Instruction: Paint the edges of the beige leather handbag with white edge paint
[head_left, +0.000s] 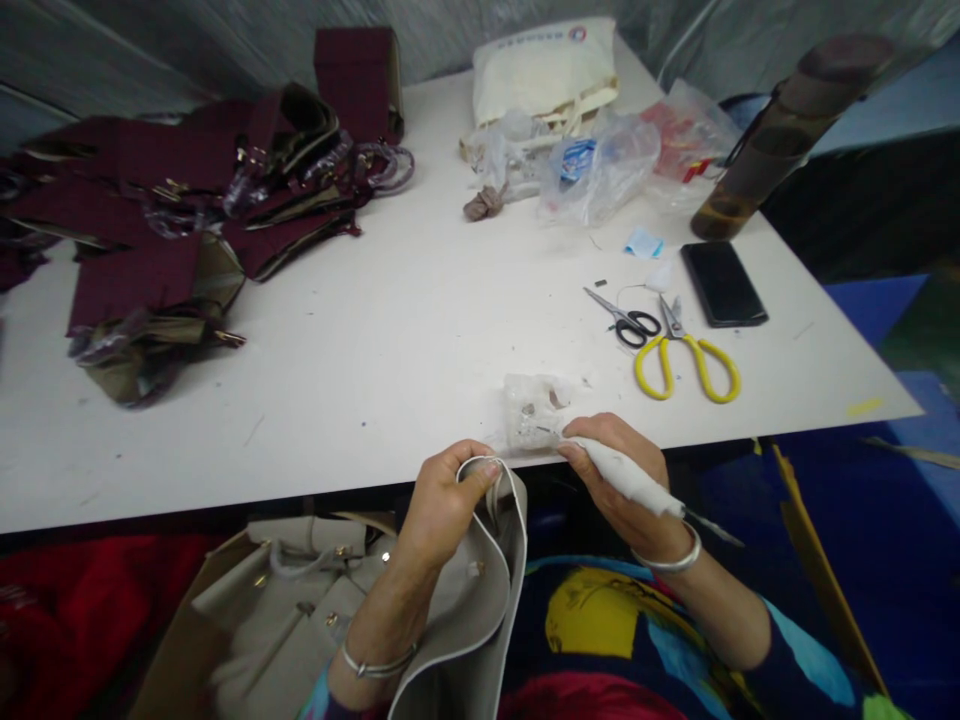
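My left hand [448, 500] is closed on the top edge of a light grey bag [469, 590], thumb inside and fingers outside. The bag hangs below the table's front edge, over my lap, its mouth open. In my right hand [619, 480] is a slim tool wrapped in white [626, 475], with a thin dark tip at one end and a thin shaft at the other. The tip meets a small whitish translucent container [529, 410] at the table edge. Whatever the container holds is too small to make out.
Black-handled scissors [626, 318], yellow-handled snips [686, 355] and a phone [724, 284] lie at the right, near a tall bottle [787, 135]. Plastic bags [600, 170] and a cream cloth bag [544, 70] sit behind. Maroon bags [150, 190] pile left; more grey bags [285, 620] fill a carton below.
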